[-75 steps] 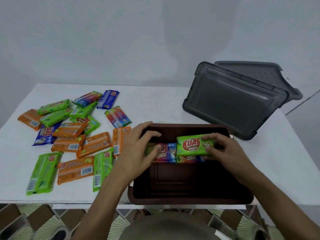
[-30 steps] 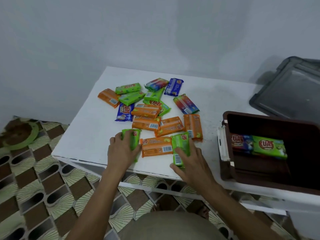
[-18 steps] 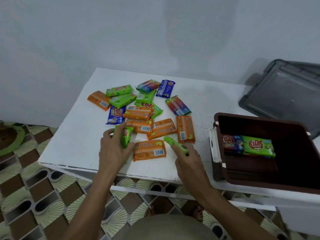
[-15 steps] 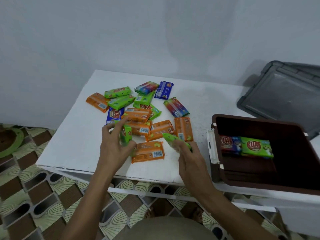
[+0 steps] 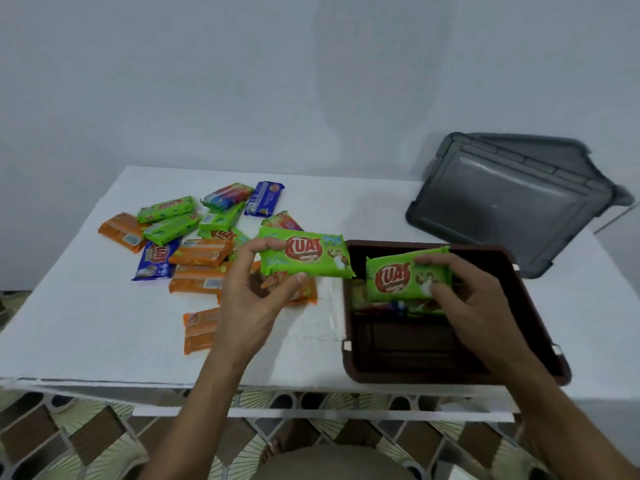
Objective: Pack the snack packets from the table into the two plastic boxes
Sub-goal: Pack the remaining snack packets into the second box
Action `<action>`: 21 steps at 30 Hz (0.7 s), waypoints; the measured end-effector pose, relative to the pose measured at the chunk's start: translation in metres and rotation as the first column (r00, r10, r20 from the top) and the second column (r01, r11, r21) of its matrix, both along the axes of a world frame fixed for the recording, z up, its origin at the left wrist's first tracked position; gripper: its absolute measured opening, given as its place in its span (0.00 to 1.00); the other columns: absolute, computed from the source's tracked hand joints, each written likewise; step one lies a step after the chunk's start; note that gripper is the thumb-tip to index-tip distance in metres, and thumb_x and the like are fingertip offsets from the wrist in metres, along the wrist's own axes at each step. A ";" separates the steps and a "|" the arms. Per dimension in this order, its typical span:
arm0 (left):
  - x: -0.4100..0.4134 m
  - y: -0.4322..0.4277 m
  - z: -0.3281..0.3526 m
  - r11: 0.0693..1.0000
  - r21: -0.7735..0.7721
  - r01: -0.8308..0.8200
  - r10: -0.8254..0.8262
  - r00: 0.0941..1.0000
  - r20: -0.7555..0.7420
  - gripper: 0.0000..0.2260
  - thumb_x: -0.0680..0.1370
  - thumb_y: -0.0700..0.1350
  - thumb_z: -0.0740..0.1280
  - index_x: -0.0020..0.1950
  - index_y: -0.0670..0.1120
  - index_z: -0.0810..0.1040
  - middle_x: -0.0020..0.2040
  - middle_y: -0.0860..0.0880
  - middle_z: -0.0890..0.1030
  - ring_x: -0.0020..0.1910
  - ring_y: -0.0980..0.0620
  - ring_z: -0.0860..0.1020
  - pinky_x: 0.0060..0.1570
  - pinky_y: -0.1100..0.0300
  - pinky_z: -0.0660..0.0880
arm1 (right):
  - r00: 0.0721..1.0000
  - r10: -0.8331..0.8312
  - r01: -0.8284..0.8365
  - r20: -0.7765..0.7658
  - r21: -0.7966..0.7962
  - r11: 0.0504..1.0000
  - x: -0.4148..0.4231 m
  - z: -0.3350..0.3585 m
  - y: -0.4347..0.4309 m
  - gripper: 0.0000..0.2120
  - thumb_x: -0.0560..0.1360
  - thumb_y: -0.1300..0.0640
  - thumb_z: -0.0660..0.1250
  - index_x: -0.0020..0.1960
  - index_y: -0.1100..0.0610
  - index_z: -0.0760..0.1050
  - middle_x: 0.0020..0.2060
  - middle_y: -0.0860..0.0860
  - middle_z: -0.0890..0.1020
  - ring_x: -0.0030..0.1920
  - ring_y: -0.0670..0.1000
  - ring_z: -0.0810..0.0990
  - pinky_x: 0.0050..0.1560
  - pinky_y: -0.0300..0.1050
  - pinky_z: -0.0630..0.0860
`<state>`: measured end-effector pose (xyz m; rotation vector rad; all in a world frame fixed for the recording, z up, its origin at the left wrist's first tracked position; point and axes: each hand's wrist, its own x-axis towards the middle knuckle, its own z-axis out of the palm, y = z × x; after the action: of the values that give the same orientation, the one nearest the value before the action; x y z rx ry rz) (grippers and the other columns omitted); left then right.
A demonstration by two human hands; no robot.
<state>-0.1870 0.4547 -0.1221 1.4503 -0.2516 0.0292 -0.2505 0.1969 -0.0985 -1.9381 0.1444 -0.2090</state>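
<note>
Step in hand: carrying two green snack packets to brown plastic box (image 5: pixel 540 306).

Right hand (image 5: pixel 464 299) over box, fingers pinching green packet (image 5: pixel 398 277), just above packets already lying at far end inside. Left hand (image 5: pixel 249 299) above table (image 5: pixel 86 327), fingers pinching other green packet (image 5: pixel 306 256) by its left end, just left of box rim.

Next, I think: lower right packet flat beside packets inside, let go, then bring left one in.

Packets: shiny, flat, red "KUAT" logo. More packets, orange, green, blue (image 5: pixel 156 259), lie loose on table. Grey box (image 5: pixel 502 199) near wall, tipped.

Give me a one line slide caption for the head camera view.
Each hand holds a green packet: the right hand over the brown box, the left hand beside it.
</note>
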 end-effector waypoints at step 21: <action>-0.002 -0.089 -0.028 1.000 0.007 -0.015 0.016 0.992 -0.125 0.16 0.73 0.31 0.70 0.58 0.43 0.73 0.62 0.40 0.76 0.59 0.47 0.79 0.51 0.60 0.79 | 0.977 0.113 -0.185 -0.182 -0.447 0.875 0.044 -0.063 -0.052 0.14 0.79 0.55 0.64 0.64 0.51 0.74 0.31 0.44 0.76 0.30 0.40 0.77 0.33 0.30 0.68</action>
<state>-0.1893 0.3656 -0.1501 1.4542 -0.1377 -0.0500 -0.2068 0.1446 -0.1612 -2.4330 0.0431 0.0122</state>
